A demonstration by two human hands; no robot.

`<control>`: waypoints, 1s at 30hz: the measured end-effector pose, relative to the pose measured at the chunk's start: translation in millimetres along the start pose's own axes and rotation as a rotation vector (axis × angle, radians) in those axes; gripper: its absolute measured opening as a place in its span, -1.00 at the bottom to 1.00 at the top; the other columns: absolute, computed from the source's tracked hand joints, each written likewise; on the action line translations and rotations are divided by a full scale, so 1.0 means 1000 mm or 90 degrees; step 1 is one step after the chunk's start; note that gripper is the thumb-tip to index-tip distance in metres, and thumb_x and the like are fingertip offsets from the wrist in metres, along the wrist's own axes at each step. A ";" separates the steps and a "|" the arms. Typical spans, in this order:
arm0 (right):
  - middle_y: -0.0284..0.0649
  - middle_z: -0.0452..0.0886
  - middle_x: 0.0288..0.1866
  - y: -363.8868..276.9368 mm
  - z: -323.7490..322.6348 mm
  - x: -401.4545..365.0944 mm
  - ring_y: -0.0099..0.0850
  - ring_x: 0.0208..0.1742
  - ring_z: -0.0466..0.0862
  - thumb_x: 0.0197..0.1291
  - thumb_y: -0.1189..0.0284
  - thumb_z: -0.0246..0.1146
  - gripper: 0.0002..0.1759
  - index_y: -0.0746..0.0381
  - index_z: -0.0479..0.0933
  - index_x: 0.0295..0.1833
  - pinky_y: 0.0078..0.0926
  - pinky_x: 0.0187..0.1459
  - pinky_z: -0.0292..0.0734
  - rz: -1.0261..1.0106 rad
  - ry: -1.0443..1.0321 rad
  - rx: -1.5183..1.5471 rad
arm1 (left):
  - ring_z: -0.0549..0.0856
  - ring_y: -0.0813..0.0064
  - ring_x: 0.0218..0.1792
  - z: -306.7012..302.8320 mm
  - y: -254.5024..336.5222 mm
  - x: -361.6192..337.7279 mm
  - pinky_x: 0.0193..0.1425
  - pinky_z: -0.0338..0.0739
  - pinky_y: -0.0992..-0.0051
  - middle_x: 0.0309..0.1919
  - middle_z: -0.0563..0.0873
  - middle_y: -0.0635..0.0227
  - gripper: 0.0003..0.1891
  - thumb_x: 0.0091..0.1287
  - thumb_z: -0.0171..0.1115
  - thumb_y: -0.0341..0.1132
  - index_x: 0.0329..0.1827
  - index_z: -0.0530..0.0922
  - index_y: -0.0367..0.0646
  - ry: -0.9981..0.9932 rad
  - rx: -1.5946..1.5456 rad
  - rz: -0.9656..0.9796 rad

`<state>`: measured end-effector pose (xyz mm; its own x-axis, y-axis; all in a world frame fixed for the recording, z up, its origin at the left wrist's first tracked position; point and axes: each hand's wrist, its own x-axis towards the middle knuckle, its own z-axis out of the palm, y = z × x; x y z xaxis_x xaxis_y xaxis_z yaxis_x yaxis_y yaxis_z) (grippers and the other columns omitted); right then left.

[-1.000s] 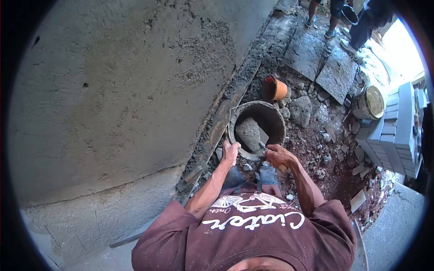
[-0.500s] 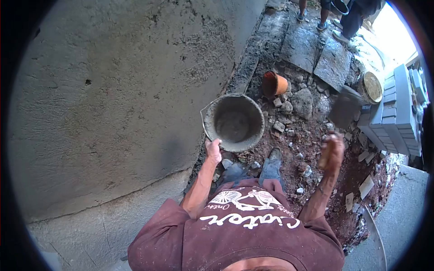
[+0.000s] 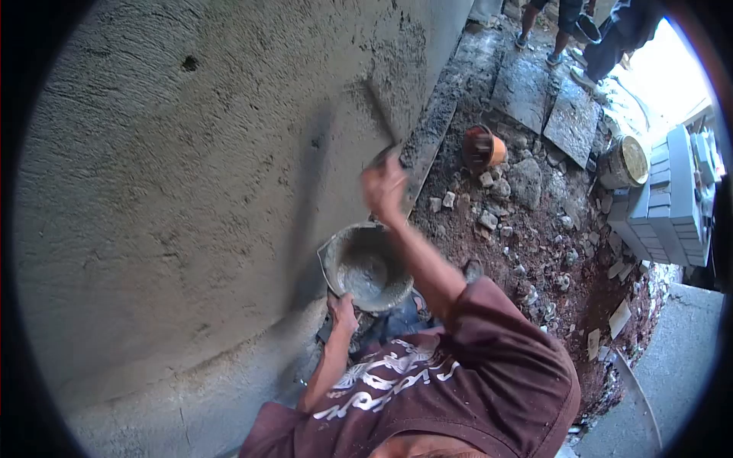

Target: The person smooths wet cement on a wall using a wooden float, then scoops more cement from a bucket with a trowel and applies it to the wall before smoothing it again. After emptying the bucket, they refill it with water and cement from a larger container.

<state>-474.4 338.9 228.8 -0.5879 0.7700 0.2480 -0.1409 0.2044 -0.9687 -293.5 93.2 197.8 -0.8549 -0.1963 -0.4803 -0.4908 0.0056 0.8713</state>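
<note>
My left hand (image 3: 343,311) grips the near rim of a mortar-smeared bucket (image 3: 333,263), which has some wet grey mix in its bottom. Beyond the bucket, my right hand (image 3: 384,187) is closed on the handle of a trowel (image 3: 379,113). The trowel's blade is seen edge-on, flat against or very close to the plastered wall (image 3: 229,168). Fresh grey plaster covers this wall, rougher near the blade.
An orange bucket (image 3: 498,151) lies tipped on rubble. Farther right stand a mortar-filled bucket (image 3: 632,162) and stacked grey blocks (image 3: 663,206). Boards (image 3: 522,88) cover the ground ahead, where other people's legs (image 3: 565,30) show. Stones (image 3: 524,182) litter the soil.
My right hand has swung the trowel from the right side across to the wall. The bucket in my left hand has moved slightly left and nearer to my body.
</note>
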 end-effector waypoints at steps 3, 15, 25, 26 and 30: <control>0.01 0.48 -0.44 -0.097 -0.008 -0.073 -0.11 -0.39 0.56 0.16 0.41 0.21 -0.76 0.34 0.40 -0.17 -0.20 -0.34 0.45 -0.043 -0.171 -0.036 | 0.55 0.28 0.12 -0.010 -0.010 0.001 0.24 0.44 0.36 0.10 0.56 0.26 -0.30 -0.08 0.09 -0.55 0.30 0.36 -0.25 0.018 -0.100 -0.038; -0.11 0.62 -0.40 0.072 -0.211 -0.006 -0.22 -0.43 0.67 0.23 0.37 0.08 -0.79 0.27 0.53 -0.19 -0.28 -0.54 0.57 -0.135 -0.771 -0.590 | 0.66 0.02 0.00 0.129 0.032 -0.046 0.13 0.49 0.28 -0.07 0.68 -0.05 -0.50 0.09 0.13 -0.47 0.18 0.46 -0.35 -0.056 0.413 0.163; -0.21 0.61 -0.35 0.038 -0.346 0.047 -0.48 -0.45 0.61 0.37 0.23 0.08 -0.67 0.29 0.55 -0.07 -0.51 -0.47 0.54 0.501 -0.999 -0.187 | 0.59 0.45 -0.24 0.241 0.010 -0.077 -0.09 0.52 0.35 -0.30 0.64 0.32 -0.71 0.04 0.18 -0.42 -0.13 0.56 -0.28 -0.135 0.235 0.185; -0.25 0.58 -0.44 0.023 -0.357 0.047 -0.49 -0.50 0.59 0.33 0.23 0.14 -0.70 0.28 0.55 -0.16 -0.49 -0.50 0.51 0.560 -0.938 -0.113 | 0.58 0.45 -0.21 0.247 0.009 -0.081 -0.05 0.52 0.38 -0.25 0.63 0.34 -0.66 0.02 0.18 -0.44 -0.08 0.54 -0.25 -0.138 0.181 0.166; -0.31 0.54 -0.50 -0.004 -0.390 0.057 -0.55 -0.59 0.53 0.29 0.26 0.23 -0.74 0.26 0.52 -0.20 -0.52 -0.55 0.46 0.664 -0.751 0.088 | 0.58 0.44 -0.17 0.269 -0.004 -0.075 0.02 0.52 0.42 -0.15 0.61 0.39 -0.54 0.00 0.17 -0.52 0.05 0.50 -0.17 -0.160 -0.069 0.063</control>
<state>-196.5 617.6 251.2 -0.7233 -0.3665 -0.5852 0.6753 -0.1987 -0.7102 -272.8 371.7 203.4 -0.9192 0.0496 -0.3906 -0.3937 -0.0955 0.9143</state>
